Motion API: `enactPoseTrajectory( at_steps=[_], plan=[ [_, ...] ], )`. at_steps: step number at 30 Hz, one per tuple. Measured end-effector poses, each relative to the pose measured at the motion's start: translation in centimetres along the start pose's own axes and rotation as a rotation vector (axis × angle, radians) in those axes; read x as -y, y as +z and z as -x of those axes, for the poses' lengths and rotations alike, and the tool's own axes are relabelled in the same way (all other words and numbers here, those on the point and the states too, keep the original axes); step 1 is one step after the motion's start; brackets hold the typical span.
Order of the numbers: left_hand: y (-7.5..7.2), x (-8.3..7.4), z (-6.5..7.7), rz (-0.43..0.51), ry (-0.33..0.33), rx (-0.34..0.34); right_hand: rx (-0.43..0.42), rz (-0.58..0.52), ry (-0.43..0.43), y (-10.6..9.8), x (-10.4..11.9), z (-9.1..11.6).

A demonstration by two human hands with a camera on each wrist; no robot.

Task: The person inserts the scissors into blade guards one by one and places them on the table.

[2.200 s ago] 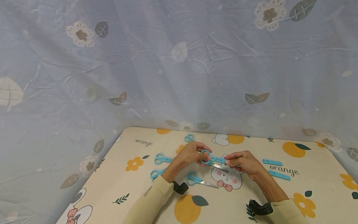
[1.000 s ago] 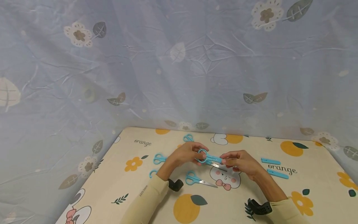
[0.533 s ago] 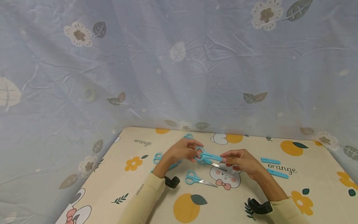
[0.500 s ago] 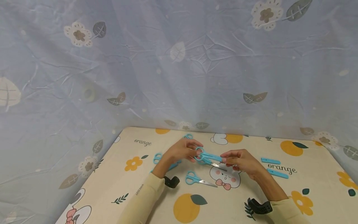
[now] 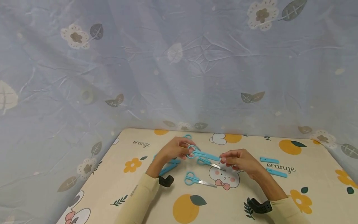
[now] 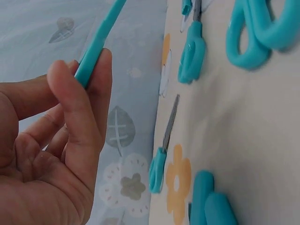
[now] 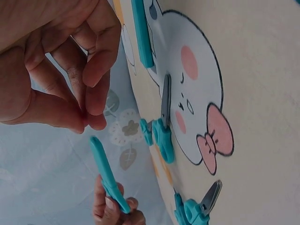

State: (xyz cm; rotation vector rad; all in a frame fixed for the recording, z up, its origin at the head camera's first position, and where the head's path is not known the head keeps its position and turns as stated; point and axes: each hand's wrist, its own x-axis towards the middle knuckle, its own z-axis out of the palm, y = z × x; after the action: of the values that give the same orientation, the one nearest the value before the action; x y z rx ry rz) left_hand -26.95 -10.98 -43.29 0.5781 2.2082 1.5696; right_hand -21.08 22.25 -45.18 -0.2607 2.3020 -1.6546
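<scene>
My left hand (image 5: 174,148) pinches a pair of light blue scissors (image 5: 208,156) by the handle loops, above the table. A blue cap covers its blades and points right; the left wrist view shows these capped scissors (image 6: 98,49) between thumb and fingers. Just off the cap's tip, my right hand (image 5: 241,161) has thumb and fingertips drawn together with nothing between them. A gap shows between those fingertips and the held scissors (image 7: 108,171) in the right wrist view. Below lie two pairs with bare blades, the upper scissors (image 5: 203,161) and the lower scissors (image 5: 191,178).
Two loose blue caps (image 5: 269,160) lie to the right by the printed word. Capped scissors (image 5: 168,168) lie partly hidden under the left forearm. Another pair of scissors (image 5: 187,136) is at the back, behind the left hand. A patterned cloth (image 5: 151,137) covers the table, against a curtain.
The cap in my right hand has slid fully over the blades of the scissors in my left. My right fingers have let go, and the left hand has drawn the capped scissors leftward.
</scene>
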Motion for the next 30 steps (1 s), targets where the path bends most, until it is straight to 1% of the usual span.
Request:
enactPoseTrajectory(
  at_steps=[4, 8, 10, 13, 16, 21, 27, 30],
  plan=[
    [-0.9, 0.8, 0.5, 0.011, -0.017, -0.019, -0.015, 0.025, 0.015, -0.4, -0.7, 0.3],
    [-2.3, 1.4, 1.0, 0.017, -0.041, -0.044, -0.017, 0.045, 0.041, -1.1, -1.4, 0.7],
    [-3.1, 1.7, 1.3, -0.010, -0.049, -0.067, -0.012, 0.054, 0.048, -1.4, -1.6, 0.8],
    [-4.4, 2.3, 1.7, -0.080, -0.049, -0.107, -0.006, 0.073, 0.048, -2.1, -1.9, 1.1],
    [-5.5, 2.8, 2.2, -0.113, -0.058, -0.132, -0.007, 0.090, 0.049, -2.7, -2.2, 1.4],
    [-6.8, 3.7, 2.9, -0.091, -0.068, -0.148, -0.020, 0.115, 0.068, -3.8, -2.3, 2.2],
    [-8.3, 4.8, 3.7, -0.104, -0.098, -0.193, -0.056, 0.157, 0.107, -5.0, -2.6, 3.2],
    [-9.0, 5.3, 3.9, -0.112, -0.116, -0.211, -0.072, 0.196, 0.114, -5.5, -2.9, 3.5]
  ],
)
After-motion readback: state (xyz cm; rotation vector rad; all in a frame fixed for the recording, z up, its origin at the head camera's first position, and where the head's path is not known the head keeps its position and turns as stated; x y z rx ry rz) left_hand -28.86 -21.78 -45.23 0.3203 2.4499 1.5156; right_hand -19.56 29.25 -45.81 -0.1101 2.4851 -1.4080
